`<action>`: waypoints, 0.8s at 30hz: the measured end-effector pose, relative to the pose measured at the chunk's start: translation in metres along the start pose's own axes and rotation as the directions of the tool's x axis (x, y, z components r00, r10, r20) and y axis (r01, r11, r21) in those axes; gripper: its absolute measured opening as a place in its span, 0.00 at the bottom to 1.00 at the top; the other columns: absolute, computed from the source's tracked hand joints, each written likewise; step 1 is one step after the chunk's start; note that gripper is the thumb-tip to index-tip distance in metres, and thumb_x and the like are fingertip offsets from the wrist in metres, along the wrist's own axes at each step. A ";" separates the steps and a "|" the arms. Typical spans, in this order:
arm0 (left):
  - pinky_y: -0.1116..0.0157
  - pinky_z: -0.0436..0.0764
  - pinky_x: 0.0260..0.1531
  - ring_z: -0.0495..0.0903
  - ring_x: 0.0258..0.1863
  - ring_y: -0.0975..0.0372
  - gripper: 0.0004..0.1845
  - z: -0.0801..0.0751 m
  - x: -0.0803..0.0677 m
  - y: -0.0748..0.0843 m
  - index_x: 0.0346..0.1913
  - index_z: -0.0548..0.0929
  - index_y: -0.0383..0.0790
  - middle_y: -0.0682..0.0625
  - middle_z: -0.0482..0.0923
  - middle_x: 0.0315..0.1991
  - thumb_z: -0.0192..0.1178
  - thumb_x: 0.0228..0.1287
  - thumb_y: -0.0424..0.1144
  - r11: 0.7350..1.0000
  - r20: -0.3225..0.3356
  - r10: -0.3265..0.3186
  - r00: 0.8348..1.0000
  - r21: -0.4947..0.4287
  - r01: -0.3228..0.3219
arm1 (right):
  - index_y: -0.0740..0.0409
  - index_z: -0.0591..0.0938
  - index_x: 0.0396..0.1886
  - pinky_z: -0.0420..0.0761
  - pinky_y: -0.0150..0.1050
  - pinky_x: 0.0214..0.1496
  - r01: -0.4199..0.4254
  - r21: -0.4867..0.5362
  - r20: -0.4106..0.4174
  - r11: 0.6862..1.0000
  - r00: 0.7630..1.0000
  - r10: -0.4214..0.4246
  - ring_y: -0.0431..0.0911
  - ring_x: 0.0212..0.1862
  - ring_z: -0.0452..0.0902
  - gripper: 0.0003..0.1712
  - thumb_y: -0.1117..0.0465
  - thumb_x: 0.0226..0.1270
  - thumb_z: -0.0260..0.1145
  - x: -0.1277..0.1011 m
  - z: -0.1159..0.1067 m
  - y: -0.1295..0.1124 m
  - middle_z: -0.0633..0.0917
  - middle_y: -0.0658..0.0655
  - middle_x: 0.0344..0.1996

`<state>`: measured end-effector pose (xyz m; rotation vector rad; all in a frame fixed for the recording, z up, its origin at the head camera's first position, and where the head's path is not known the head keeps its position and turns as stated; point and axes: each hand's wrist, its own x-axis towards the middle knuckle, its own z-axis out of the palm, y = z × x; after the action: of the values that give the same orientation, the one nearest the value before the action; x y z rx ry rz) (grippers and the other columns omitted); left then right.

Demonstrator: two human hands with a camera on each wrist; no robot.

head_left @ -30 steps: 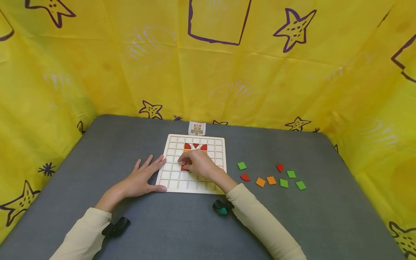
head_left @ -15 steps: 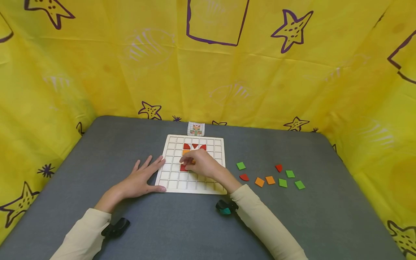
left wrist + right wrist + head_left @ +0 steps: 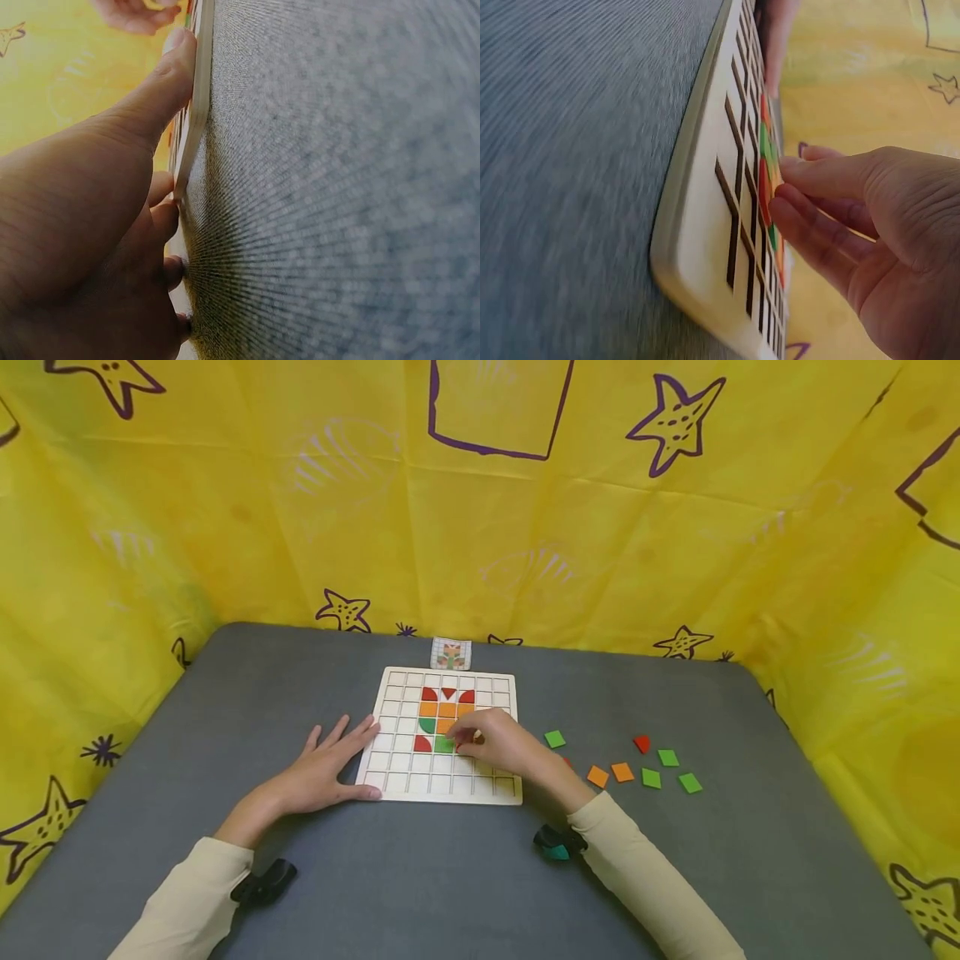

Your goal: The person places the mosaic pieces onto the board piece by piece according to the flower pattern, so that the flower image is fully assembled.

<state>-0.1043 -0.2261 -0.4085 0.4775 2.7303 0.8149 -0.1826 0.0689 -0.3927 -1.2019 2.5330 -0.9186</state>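
Right hand (image 3: 498, 742) has shifted rightward along the grid board (image 3: 397, 772), uncovering green tiles (image 3: 444, 744); fingertips now pinch a red tile (image 3: 463, 746) at its cell. Left hand (image 3: 330, 766) lies flat, fingers straight, steadying the board's left edge.

Open grey table (image 3: 420, 877) lies in front of the grid board (image 3: 390, 777). The left hand (image 3: 330, 768) blocks the board's left edge, the right hand (image 3: 498, 745) its right half. Loose tiles (image 3: 651, 778) dot the table right of it; the card (image 3: 451, 654) stands behind.
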 end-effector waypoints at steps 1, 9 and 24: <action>0.34 0.29 0.66 0.36 0.75 0.37 0.56 0.000 0.000 0.000 0.77 0.55 0.40 0.41 0.46 0.78 0.68 0.52 0.64 1.000 0.000 -0.001 1.000 -0.001 0.001 | 0.61 0.86 0.44 0.79 0.32 0.45 0.004 0.000 -0.005 1.000 1.000 -0.004 0.41 0.39 0.80 0.11 0.69 0.61 0.70 -0.002 -0.001 0.002 0.87 0.51 0.35; 0.34 0.30 0.66 0.36 0.75 0.37 0.56 0.002 0.000 -0.001 0.77 0.55 0.41 0.41 0.46 0.78 0.68 0.52 0.64 1.000 -0.003 -0.001 1.000 0.006 0.001 | 0.61 0.87 0.45 0.82 0.36 0.45 -0.036 0.015 -0.074 0.999 0.997 0.037 0.41 0.38 0.79 0.12 0.70 0.61 0.70 -0.024 -0.019 0.023 0.86 0.52 0.36; 0.34 0.30 0.66 0.36 0.75 0.37 0.56 0.001 0.001 -0.002 0.77 0.55 0.41 0.40 0.46 0.78 0.68 0.52 0.63 1.000 0.003 0.001 1.000 0.000 -0.001 | 0.63 0.84 0.51 0.80 0.48 0.54 -0.140 0.040 -0.053 0.989 0.988 0.142 0.52 0.50 0.82 0.19 0.72 0.59 0.71 -0.077 -0.059 0.062 0.86 0.58 0.47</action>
<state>-0.1052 -0.2269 -0.4104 0.4806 2.7277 0.8133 -0.1962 0.1833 -0.3909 -0.9852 2.5932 -0.9724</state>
